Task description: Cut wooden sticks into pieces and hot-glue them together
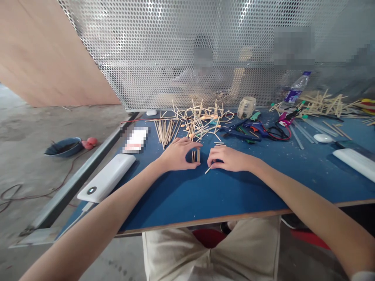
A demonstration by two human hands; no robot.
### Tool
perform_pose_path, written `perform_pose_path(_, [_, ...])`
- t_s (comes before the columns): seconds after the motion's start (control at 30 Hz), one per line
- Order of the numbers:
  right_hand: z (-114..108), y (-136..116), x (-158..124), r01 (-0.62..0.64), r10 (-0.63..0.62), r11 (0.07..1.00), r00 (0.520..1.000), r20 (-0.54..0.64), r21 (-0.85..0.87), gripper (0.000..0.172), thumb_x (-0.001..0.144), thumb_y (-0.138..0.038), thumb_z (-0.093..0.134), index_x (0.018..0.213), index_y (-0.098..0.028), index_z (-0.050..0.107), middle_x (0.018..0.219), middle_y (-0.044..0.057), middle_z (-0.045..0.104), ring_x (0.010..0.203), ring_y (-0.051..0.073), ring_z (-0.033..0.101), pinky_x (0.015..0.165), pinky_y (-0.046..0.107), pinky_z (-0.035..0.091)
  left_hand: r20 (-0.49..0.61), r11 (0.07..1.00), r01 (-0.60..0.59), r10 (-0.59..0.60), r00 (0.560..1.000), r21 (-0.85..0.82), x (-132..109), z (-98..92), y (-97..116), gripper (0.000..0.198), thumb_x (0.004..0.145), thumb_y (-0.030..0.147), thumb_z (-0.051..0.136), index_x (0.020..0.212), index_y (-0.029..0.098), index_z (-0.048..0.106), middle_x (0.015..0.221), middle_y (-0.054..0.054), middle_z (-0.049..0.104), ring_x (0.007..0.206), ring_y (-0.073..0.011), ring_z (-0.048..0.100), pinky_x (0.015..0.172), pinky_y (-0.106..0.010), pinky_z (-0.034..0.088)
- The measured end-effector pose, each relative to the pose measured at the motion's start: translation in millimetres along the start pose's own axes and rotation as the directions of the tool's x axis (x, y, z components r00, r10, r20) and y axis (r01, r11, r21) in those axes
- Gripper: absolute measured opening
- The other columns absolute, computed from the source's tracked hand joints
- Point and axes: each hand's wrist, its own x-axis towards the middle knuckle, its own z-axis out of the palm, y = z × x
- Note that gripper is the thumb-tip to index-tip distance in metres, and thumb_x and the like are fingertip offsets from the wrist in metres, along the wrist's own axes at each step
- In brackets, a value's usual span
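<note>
My left hand (178,155) curves into a C on the blue table, thumb and fingertips at the two ends of a few short wooden sticks (198,156) lying side by side. My right hand (225,158) is closed, pinching one short wooden stick (208,170) that points down to the left; the fingers hide part of it. Just beyond the right hand, a few more short sticks (220,144) lie flat. Behind my left hand is a row of longer wooden sticks (166,130), beside a tangled stick pile (202,117) with several orange-tipped pieces.
A white power bank (107,177) with a cable lies at left. Blue-handled pliers (238,132), cables, a clear jar (246,107), clear glue sticks (297,135) and a water bottle (296,89) stand or lie at right. A perforated metal panel (164,50) borders the table's back.
</note>
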Motion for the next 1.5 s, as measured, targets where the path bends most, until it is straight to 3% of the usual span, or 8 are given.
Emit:
perform_pose_path(0.2, [-2,14,-2,0.056,-0.051,0.983,0.998,0.033,-0.174,0.024,0.102,-0.030,0.047,0.093,-0.020,0.066,0.095,0.007,0.063,0.088,0.021,0.047,0.086,0.037,0.036,0.029,0.999,-0.042,0.043,0.999,-0.018,0,4.7,2,0.062,0.077,0.046,0.071,0.133,0.025,0.057,0.125,-0.005,0.068,0.120,-0.0287,0.058,0.105,-0.045,0.040])
perform_pose_path(0.43, [-16,48,-5,-0.061,0.028,0.952,0.993,-0.116,-0.299,0.027,0.103,-0.029,0.043,0.096,-0.021,0.067,0.103,0.009,0.061,0.093,0.022,0.050,0.087,0.037,0.036,0.051,0.998,-0.062,0.063,0.997,-0.012,1,3.3,5,0.060,0.078,0.045,0.071,0.134,0.026,0.057,0.121,-0.006,0.069,0.116,-0.0283,0.060,0.103,-0.044,0.041])
perform_pose_path(0.73, [0,50,5,-0.033,-0.001,0.951,0.994,-0.110,-0.308,0.029,0.102,-0.028,0.046,0.122,-0.024,0.066,0.114,0.009,0.065,0.100,0.023,0.053,0.088,0.038,0.038,0.073,0.998,-0.054,0.052,0.996,0.029,-1,2.4,-3,0.070,0.081,0.061,0.067,0.138,0.024,0.053,0.130,-0.009,0.065,0.124,-0.0313,0.055,0.108,-0.047,0.035])
perform_pose_path(0.83, [-2,49,5,-0.021,-0.010,0.946,0.995,-0.096,-0.325,0.029,0.103,-0.029,0.043,0.116,-0.023,0.069,0.114,0.010,0.064,0.102,0.024,0.051,0.090,0.038,0.038,0.084,0.998,-0.047,0.044,0.996,0.035,-1,1.0,-5,0.071,0.081,0.063,0.066,0.140,0.026,0.052,0.128,-0.008,0.066,0.122,-0.0313,0.056,0.106,-0.046,0.035])
perform_pose_path(1.07, [0,44,6,-0.032,0.011,0.969,0.996,-0.088,-0.245,0.027,0.103,-0.030,0.042,0.103,-0.022,0.068,0.112,0.010,0.060,0.102,0.024,0.047,0.094,0.039,0.038,0.057,0.997,-0.053,0.050,0.997,0.055,-1,-4.8,-3,0.064,0.079,0.065,0.067,0.129,0.026,0.061,0.125,-0.008,0.067,0.120,-0.0302,0.057,0.102,-0.043,0.037])
perform_pose_path(1.17, [-2,41,3,-0.047,0.043,0.994,0.998,-0.042,-0.102,0.026,0.103,-0.030,0.043,0.102,-0.021,0.067,0.112,0.010,0.056,0.103,0.022,0.049,0.095,0.038,0.041,0.075,0.997,-0.046,0.041,0.996,0.067,-2,-6.3,-5,0.062,0.078,0.068,0.067,0.123,0.026,0.063,0.124,-0.007,0.066,0.119,-0.0303,0.057,0.102,-0.043,0.037])
perform_pose_path(1.3, [-8,35,-4,-0.126,0.117,0.980,0.991,0.062,0.151,0.024,0.102,-0.032,0.043,0.101,-0.023,0.066,0.114,0.007,0.054,0.097,0.018,0.057,0.094,0.036,0.045,0.144,0.999,-0.031,0.025,0.989,0.043,-3,-8.6,-10,0.064,0.080,0.073,0.061,0.122,0.025,0.063,0.126,-0.006,0.064,0.120,-0.0287,0.057,0.105,-0.041,0.038])
perform_pose_path(1.5, [-11,26,-6,-0.120,0.107,0.970,0.992,0.072,0.211,0.024,0.098,-0.042,0.053,0.102,-0.025,0.069,0.116,0.006,0.058,0.102,0.020,0.060,0.097,0.037,0.046,0.204,1.000,0.002,-0.005,0.979,0.014,-3,-10.3,-15,0.070,0.082,0.075,0.058,0.131,0.024,0.059,0.128,-0.008,0.062,0.121,-0.0283,0.057,0.104,-0.038,0.041])
